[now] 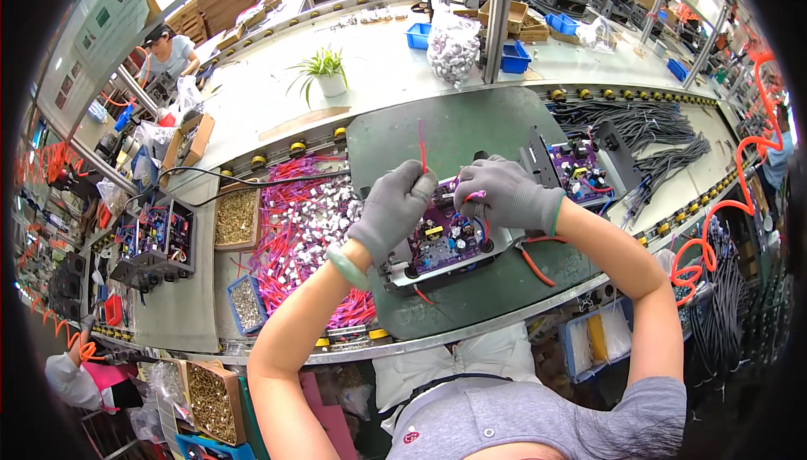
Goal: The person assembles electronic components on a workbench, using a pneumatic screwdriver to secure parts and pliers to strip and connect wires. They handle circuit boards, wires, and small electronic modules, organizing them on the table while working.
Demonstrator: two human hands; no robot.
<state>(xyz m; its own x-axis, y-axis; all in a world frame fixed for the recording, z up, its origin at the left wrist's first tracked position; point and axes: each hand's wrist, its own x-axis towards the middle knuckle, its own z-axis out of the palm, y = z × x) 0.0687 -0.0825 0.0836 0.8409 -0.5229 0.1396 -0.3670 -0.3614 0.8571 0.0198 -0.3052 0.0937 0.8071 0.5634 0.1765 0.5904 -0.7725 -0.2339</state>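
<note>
Both my hands wear grey gloves and are raised over a purple circuit board (437, 240) in an open metal chassis on a green mat (391, 145). Thumb and fingers of my left hand (391, 208) pinch a red wire (422, 145) whose free end sticks up. My right hand (508, 195), just to the right, has its fingers closed on a pink wire (477, 196) above the board. Part of the board is hidden beneath my hands. Red-handled pliers (538, 267) lie by the chassis's right end. A second chassis with a purple board (580, 170) stands farther right.
Red and pink wires with white connectors (311, 224) are heaped at left, beside a box of brass-coloured screws (238, 218) and a blue tray (246, 304). Black cables (639, 124) lie at right. Behind stand a potted plant (332, 83) and a metal post (498, 23). A red coiled hose (714, 208) hangs right.
</note>
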